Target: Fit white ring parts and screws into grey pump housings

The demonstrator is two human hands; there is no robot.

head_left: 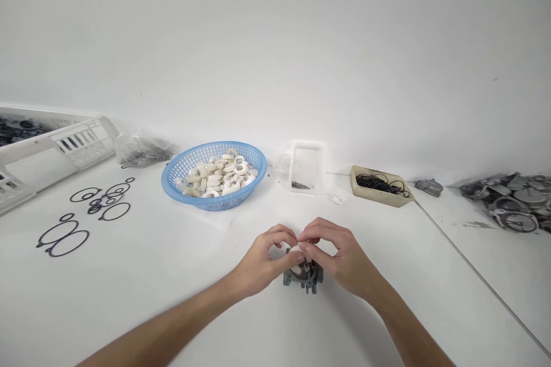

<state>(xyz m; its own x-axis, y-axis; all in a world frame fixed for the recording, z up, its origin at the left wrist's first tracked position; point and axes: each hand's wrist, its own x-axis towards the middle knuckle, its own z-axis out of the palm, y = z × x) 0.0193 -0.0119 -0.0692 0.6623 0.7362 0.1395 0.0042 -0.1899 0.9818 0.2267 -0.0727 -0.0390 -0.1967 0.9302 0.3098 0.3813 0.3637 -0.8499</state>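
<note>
Grey housing (pixel 319 276) sits on the worktop (pixel 241 321), under both hands. Left hand (pixel 260 261) pinches the white part (pixel 296 248) on top; right hand (pixel 348 258) narrow at its edge, can't tell what it grips. White part: probably light, stiff plastic, maybe slick; take by outer edges, don't pry. Housing looks cast, heavier; hold by side walls.

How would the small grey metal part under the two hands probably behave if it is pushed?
The small grey metal part is probably stiff and rather heavy for its size, since it looks cast. It may slide on the smooth-looking white table. Its uneven outline, with projecting bits, suggests that it would resist rolling.
</note>
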